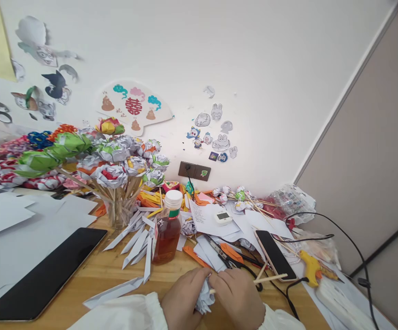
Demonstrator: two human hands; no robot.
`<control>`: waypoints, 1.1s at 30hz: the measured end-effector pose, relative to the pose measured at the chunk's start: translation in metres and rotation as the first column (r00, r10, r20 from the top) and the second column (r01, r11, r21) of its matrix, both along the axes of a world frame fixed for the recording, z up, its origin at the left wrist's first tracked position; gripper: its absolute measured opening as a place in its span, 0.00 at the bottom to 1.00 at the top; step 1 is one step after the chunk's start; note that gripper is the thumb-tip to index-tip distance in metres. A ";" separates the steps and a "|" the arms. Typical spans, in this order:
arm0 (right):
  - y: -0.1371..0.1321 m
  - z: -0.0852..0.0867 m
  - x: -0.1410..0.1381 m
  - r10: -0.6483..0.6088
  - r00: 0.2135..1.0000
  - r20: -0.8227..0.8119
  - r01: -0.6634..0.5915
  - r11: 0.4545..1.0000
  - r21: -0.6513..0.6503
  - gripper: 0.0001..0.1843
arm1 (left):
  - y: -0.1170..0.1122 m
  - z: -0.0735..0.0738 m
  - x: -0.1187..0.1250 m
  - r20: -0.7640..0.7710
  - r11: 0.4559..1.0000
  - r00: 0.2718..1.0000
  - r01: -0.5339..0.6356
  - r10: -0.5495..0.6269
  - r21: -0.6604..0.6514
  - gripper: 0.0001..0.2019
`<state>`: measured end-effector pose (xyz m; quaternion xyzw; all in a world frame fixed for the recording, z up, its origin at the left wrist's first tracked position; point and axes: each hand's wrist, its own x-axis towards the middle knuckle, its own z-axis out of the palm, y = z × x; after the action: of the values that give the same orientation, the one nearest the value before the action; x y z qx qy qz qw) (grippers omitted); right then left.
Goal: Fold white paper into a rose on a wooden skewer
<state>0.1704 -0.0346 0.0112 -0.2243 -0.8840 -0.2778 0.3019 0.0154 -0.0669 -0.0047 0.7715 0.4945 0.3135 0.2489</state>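
Observation:
At the table's near edge, a white folded paper flower (204, 298) sits between my hands. My left hand (185, 298) is closed around its left side. My right hand (238, 293) presses in from the right, its fingers closed over the flower's wooden stick (270, 278), which pokes out past the knuckles to the right. The fingertips of both hands meet at the top of the flower and partly cover it. Just beyond my hands lie black-handled scissors (231, 259) and folded orange paper pieces (231, 252).
A bottle of amber liquid (167, 233) stands ahead, beside folded white paper strips (139, 247). Paper flowers fill a clear vase (117, 213). A tablet (47, 275) lies left; a phone (276, 254), yellow glue gun (310, 268) and cables lie right. A white timer (222, 217) sits behind.

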 end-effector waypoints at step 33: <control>0.000 0.015 0.012 -0.084 0.934 -0.347 -0.191 0.703 -0.685 0.08 | 0.003 -0.012 -0.002 0.170 0.996 0.982 -0.086 0.083 0.011 0.31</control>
<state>0.1823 -0.0347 0.0259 -0.3426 -0.8596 0.1370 0.3536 0.0138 -0.0644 -0.0165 0.7225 0.5011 0.3928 0.2695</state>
